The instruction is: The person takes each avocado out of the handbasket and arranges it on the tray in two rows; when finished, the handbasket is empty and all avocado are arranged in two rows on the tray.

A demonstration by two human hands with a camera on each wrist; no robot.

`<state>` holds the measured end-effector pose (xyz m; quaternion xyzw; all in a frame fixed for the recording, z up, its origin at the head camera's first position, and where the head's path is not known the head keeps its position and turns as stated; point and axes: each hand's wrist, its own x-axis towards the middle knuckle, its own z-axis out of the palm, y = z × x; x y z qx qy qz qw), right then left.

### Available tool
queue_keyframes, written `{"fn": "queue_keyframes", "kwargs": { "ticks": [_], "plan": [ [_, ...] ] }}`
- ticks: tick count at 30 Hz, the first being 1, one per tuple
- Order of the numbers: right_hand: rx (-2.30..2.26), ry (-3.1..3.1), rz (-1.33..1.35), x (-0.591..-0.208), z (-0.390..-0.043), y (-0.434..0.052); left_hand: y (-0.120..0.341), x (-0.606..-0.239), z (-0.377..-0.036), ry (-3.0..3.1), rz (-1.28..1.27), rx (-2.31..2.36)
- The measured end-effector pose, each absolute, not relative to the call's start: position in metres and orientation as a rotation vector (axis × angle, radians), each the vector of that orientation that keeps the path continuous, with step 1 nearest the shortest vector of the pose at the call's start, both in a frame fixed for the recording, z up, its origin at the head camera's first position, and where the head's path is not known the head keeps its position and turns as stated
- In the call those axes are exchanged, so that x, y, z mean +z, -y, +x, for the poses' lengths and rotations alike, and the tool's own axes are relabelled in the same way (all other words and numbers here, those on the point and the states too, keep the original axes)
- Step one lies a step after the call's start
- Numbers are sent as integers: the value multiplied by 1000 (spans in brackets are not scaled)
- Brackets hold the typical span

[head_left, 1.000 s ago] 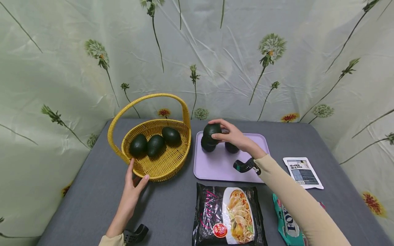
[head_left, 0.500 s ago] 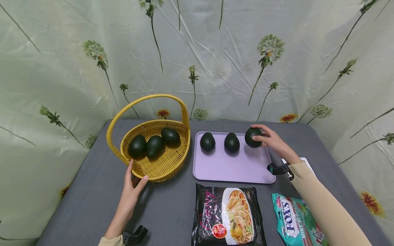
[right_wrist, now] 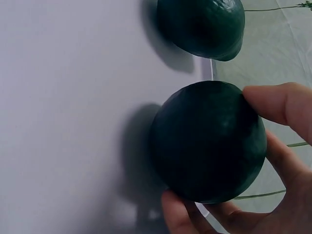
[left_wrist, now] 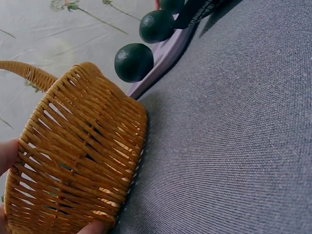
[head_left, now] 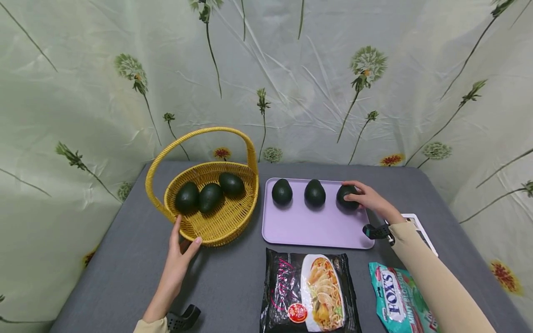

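Note:
My right hand (head_left: 366, 199) holds a dark green avocado (head_left: 347, 198) at the right end of the lilac tray (head_left: 308, 231). In the right wrist view, thumb and fingers curl round this avocado (right_wrist: 209, 141), close over the tray surface. Two more avocados, one on the left (head_left: 282, 192) and one in the middle (head_left: 314, 193), stand in a row with it. My left hand (head_left: 179, 259) rests with spread fingers against the outside of a yellow wicker basket (head_left: 216, 233). Three avocados (head_left: 211, 198) lie in the basket. Its woven wall (left_wrist: 78, 146) fills the left of the left wrist view.
A black noodle packet (head_left: 287, 286) lies in front of the tray. To the right are a teal FOX'S sweets bag (head_left: 391, 296) and a white pouch (head_left: 420, 229), both partly covered by the right arm. A flower-patterned curtain (head_left: 308, 92) hangs behind the grey table (head_left: 233, 286).
The right hand has carried its avocado from above the tray's left end to the right end and lowered it there. The left hand and basket have stayed put.

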<state>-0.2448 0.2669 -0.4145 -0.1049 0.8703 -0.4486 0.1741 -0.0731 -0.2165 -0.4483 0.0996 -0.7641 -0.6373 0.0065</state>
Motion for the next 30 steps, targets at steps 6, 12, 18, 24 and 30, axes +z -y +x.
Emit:
{"fn": "queue_keyframes", "kwargs": {
  "ticks": [6,12,18,24,30],
  "plan": [
    [-1257,-2471,-324,-416,-246,-266,217,-449,-73,2388,304,-1991],
    [-1238,-2476,-339,-417,-247,-265,217,-450,-73,2388,309,-1994],
    [-1231,-2480,-322,-418,-246,-263,217,-449,-73,2388,307,-1990],
    [-1240,-2494,-294,-419,-247,-261,217,-449,-73,2396,309,-1972],
    [-1209,-2525,-308,-420,-248,-262,217,-449,-73,2394,310,-1971]
  ]
}}
